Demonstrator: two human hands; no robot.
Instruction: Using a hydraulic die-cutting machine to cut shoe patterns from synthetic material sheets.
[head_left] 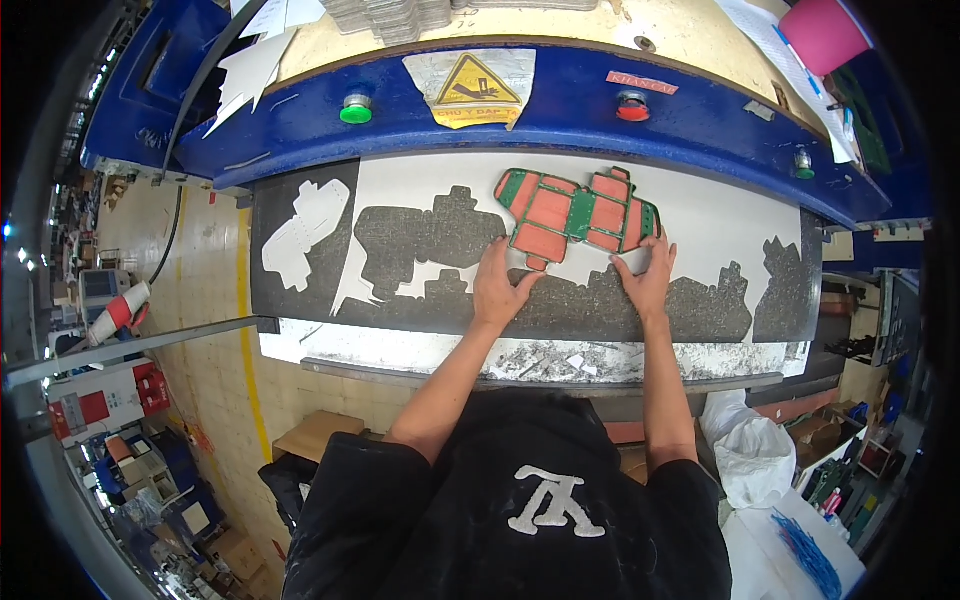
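The cutting die (540,215), an irregular flat tool with orange-red panels and green strips, is located over the white sheet (725,205), slightly right of the middle of the worktop (690,312) and toward its far edge. I cannot tell whether its underside rests fully on the sheet.

Both hands are at the die, entering from the near edge of the worktop. The left hand (498,290) is spread wide, fingertips at the die's lower left side and thumb near its lower tab. The right hand (647,283) is likewise spread, thumb by the lower edge and fingers at the lower right corner. How firmly either hand presses cannot be told.

The sheet has a large opening (405,240) just beside the die on the left; the dark, speckled worktop shows through. Further irregular gaps run along the sheet's near side. A loose white cut piece (318,214) lies at an angle near the left edge of the worktop.

Beyond the far edge, a blue beam (570,85) spans the worktop. It carries a green button (356,110) on the left, a red button (633,107) on the right and, between them, a warning label (473,88) with a yellow triangle. Small white scraps (575,361) lie on the ledge along the near edge.
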